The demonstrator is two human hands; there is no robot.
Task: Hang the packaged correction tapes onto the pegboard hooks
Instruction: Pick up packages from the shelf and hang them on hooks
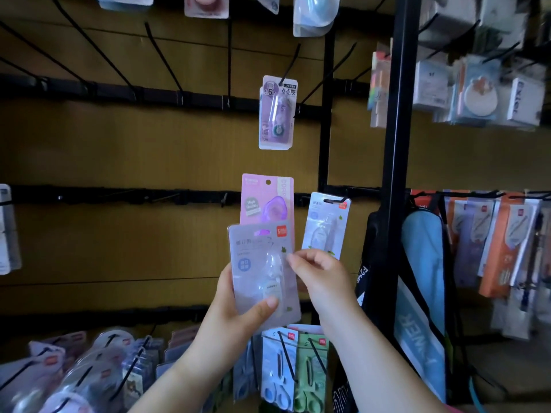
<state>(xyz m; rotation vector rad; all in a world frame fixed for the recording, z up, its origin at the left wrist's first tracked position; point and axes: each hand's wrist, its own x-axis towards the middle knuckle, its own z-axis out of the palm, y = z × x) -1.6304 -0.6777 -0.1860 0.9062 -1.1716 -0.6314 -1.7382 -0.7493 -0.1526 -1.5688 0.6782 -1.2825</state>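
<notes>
My left hand [235, 311] grips a small stack of packaged correction tapes: a pale lilac pack [262, 272] in front and a pink pack [267, 201] sticking up behind it. My right hand [320, 275] pinches the right edge of the lilac pack with thumb and forefinger. Just to the right, another pale correction tape pack [326, 225] hangs on a black hook [337, 200] of the middle rail. Higher up, a purple pack [276, 113] hangs from a hook on the upper rail.
Bare black hooks [158, 52] line the upper and middle rails to the left. Packaged scissors [293, 371] and other goods hang below my hands. A black upright post [398, 114] and a blue bag [423, 293] stand to the right, beside more hanging stationery.
</notes>
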